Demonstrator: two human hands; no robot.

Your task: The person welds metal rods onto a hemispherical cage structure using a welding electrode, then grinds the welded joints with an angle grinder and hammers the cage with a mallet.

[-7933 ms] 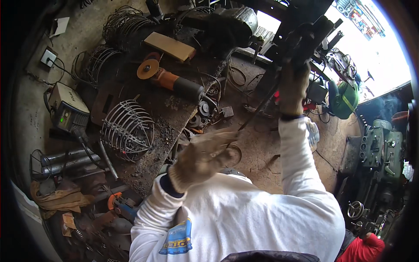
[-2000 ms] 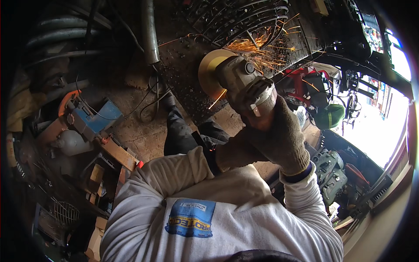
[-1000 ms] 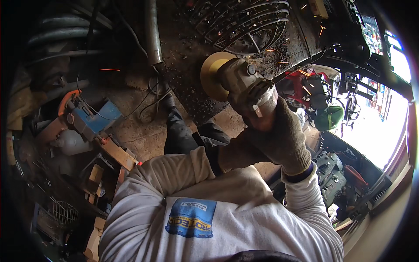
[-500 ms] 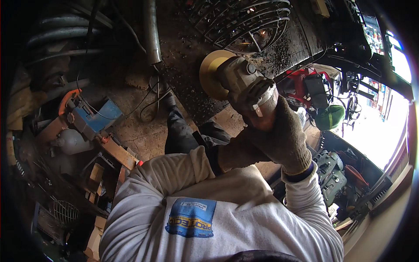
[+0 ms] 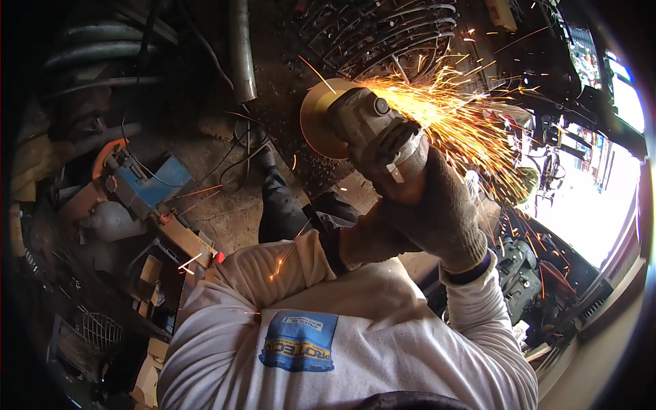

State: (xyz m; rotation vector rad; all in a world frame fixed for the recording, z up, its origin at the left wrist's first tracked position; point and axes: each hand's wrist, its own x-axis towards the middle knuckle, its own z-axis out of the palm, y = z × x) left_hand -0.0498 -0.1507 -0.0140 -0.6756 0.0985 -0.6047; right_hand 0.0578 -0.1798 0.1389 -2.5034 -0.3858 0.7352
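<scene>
A grey angle grinder (image 5: 376, 130) with a pale yellow guard or disc (image 5: 316, 123) is held out in front of my chest. My right hand (image 5: 451, 215), in a brown knit glove, wraps round its body. My left hand (image 5: 378, 236), gloved alike, closes on the grinder's rear part, and the right hand partly covers its fingers. A stream of orange sparks (image 5: 444, 113) flies from the tool's head to the right. The exact spot where the disc touches is hidden behind the grinder head. Beyond it lies a rack of curved metal bars (image 5: 410, 34).
A metal pipe (image 5: 242, 55) stands at the upper left. On the left is a blue and orange machine (image 5: 154, 181) with a trailing cable. Greenish machine parts (image 5: 516, 273) sit at the right. My dark-trousered leg (image 5: 280, 205) shows below the bench.
Sparks now stream off to the right, with a few landing near my left sleeve. The grinder has shifted slightly left, and both hands keep their grip.
</scene>
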